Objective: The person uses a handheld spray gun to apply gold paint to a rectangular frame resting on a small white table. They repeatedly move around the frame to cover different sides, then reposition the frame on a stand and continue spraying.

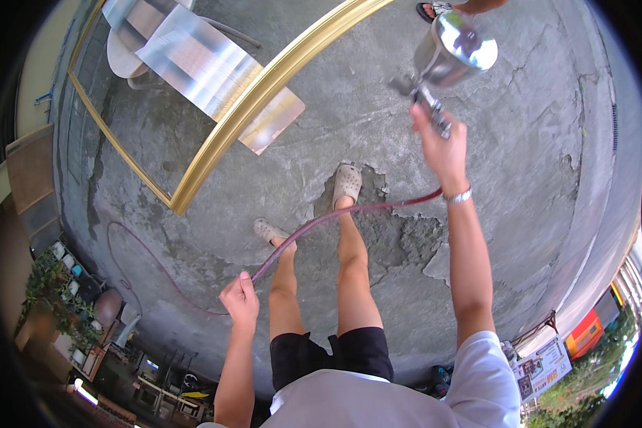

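Note:
My right hand [441, 146] is closed round the handle of a metal spray gun [429, 100], raised at the upper right. A shiny metal cup [460, 46] sits on top of the gun. From the gun's side a dark red hose [364, 207] sags across in front of my legs to my left hand [240, 299], which is closed on it. Beyond that hand the hose trails over the ground to the left. Ahead and to the left stands a large gold frame [235, 118], apart from both hands. The spray gun is slightly blurred.
Behind the frame is a long board [200, 60] with a white chair [125, 53] beside it. The concrete floor [406, 250] is cracked and broken near my feet. Potted plants [57, 299] stand at left; a sandalled foot [435, 8] shows at the top. A printed sign [542, 371] is at lower right.

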`<state>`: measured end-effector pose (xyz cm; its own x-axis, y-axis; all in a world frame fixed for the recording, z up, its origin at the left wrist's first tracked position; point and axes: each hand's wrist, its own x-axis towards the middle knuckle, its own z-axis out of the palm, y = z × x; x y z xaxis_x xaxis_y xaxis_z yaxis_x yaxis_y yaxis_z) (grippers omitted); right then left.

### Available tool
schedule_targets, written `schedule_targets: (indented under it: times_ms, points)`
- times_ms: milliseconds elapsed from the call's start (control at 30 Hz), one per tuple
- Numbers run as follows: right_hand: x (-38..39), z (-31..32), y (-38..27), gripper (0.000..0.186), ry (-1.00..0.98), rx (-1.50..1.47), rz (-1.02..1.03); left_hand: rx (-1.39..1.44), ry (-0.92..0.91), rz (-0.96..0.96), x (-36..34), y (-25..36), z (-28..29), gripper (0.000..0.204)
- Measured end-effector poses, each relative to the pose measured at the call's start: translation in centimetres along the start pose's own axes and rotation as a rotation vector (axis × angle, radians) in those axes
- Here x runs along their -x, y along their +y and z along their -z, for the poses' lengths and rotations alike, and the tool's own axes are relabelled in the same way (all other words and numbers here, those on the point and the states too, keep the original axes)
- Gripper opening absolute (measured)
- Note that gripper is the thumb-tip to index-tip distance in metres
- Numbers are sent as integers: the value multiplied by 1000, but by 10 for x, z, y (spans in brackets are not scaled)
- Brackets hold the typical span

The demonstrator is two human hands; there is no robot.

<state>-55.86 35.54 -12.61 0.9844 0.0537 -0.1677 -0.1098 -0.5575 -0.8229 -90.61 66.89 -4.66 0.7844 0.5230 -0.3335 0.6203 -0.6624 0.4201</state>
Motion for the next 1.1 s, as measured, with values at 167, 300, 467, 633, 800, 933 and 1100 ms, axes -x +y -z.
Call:
schedule_targets:
  times_ms: [167,300,467,633,800,933,1100]
  points:
    - [-69,12,22,45,209,115,51,128,20,55,-12,30,-12,44]
    - [-103,14,32,43,434,156,55,194,22,65,-12,41,-20,46]
    - [-100,-7,35,43,504,-4,-31,174,102,139,-10,31,-16,48]
    - [-42,-41,18,41,222,-92,-125,152,180,228,-10,8,2,51]
    - [39,-62,-7,34,-78,-304,-174,42,233,266,-9,-6,18,54]
    - [37,-53,-5,39,-228,-204,-111,-4,211,215,-12,-4,22,50]
    - [-48,-38,27,47,49,-19,-164,20,149,63,-21,26,9,43]
